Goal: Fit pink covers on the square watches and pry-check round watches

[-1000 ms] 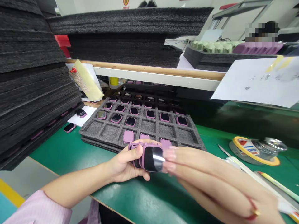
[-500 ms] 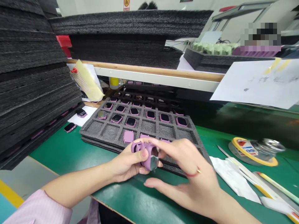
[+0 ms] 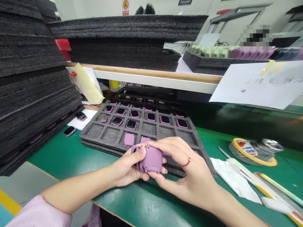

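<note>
Between my hands, above the green bench, is a small bunch of purple smartwatch cases [image 3: 153, 159]; the front one turns its flat purple side to me. My left hand [image 3: 129, 168] is closed around them from the left, thumb on top. From the right, my right hand [image 3: 189, 171] grips the front case by its upper and lower edges, fingers above and thumb below. Just behind, the grey foam tray [image 3: 110, 135] has watch cases in its pockets, many with dark faces [image 3: 131, 124] up. One purple case [image 3: 129, 139] lies plain side up; others are partly hidden by my hands.
Stacks of black foam trays rise at left [image 3: 35, 63] and on the shelf [image 3: 132, 74]. Two watches [image 3: 69, 131] lie left of the tray. At right are a bottle with a metal lid [image 3: 255, 151], a white cloth [image 3: 236, 179], a knife and pens.
The front case has turned from a tilted, edge-on pose to show its flat purple side. My right hand's thumb and fingers have closed onto its edges. The view has shifted slightly.
</note>
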Action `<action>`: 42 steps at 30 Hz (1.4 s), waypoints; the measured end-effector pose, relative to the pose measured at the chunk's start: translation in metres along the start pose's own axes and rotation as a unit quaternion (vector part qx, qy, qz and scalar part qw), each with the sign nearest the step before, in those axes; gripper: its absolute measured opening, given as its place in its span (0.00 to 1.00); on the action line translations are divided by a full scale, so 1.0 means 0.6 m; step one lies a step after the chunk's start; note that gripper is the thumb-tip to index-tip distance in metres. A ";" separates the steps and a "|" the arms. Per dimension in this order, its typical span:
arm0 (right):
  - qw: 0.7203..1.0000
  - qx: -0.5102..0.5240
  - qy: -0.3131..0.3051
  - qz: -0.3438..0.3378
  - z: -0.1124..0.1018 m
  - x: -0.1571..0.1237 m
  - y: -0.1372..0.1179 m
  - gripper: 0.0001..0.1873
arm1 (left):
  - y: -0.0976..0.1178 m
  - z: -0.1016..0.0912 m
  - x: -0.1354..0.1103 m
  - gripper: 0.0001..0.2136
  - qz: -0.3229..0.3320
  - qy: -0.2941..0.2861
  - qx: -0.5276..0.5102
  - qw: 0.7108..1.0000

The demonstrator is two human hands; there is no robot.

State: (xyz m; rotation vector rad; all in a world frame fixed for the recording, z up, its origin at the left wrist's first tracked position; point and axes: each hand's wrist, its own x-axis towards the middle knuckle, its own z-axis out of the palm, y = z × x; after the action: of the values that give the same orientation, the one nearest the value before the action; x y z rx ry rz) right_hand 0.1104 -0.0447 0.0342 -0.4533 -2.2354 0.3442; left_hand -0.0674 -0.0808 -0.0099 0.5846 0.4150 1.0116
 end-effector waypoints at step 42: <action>0.981 0.144 0.064 0.109 0.009 -0.015 0.009 0.24 | 0.010 0.007 0.001 0.23 -0.041 0.015 -0.049 0.998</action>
State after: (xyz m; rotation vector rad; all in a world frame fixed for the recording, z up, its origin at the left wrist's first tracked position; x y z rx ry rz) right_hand 0.1128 -0.0440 0.0229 -0.5492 -1.9744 0.7216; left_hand -0.0686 -0.0792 -0.0027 0.4618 0.4106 0.9582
